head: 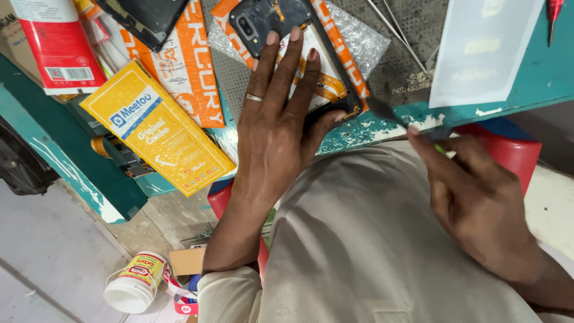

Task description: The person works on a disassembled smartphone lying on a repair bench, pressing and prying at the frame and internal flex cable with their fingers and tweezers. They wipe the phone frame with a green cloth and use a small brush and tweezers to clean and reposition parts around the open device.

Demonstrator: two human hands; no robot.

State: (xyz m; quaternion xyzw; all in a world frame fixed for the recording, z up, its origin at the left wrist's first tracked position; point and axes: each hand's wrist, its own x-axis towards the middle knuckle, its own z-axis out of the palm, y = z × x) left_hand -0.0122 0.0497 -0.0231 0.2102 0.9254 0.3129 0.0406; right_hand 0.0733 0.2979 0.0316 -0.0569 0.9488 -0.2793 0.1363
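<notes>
left hand (276,128): flat, palm down, fingers spread and straight, pressing on an opened phone (299,57). Not gripping, just pinning it. Ring on one finger.
phone: back cover off, dark frame with camera module at the far end past the fingertips, pale battery area under the fingers. Thumb sits at the near corner of the frame.
right hand (475,200): closed in a pinch on a thin dark tool (391,115). Thumb and forefinger clamp the near end; a bit of green handle shows between them.
tool tip: points toward the left hand, ends at or just beside the near corner of the phone by the left thumb. Contact: cannot tell.
under phone: bubble wrap (359,36) and an orange-and-white packet, lying on a grey perforated mat (412,66).
bench (526,84): teal, paint chipped along the near edge, running between both hands.
far side of right hand: white flat sheet (484,51) on the bench, tweezers (394,30) between it and the phone, a red tool tip at the frame corner.
outer side of left hand: yellow box (158,128), just beside the wrist; beyond it an orange packet and a red-and-white box.
below left forearm: white tub with yellow label (134,281) on the floor, small cardboard piece next to it.
near body: beige shirt, red stool (508,149) behind the right hand.
</notes>
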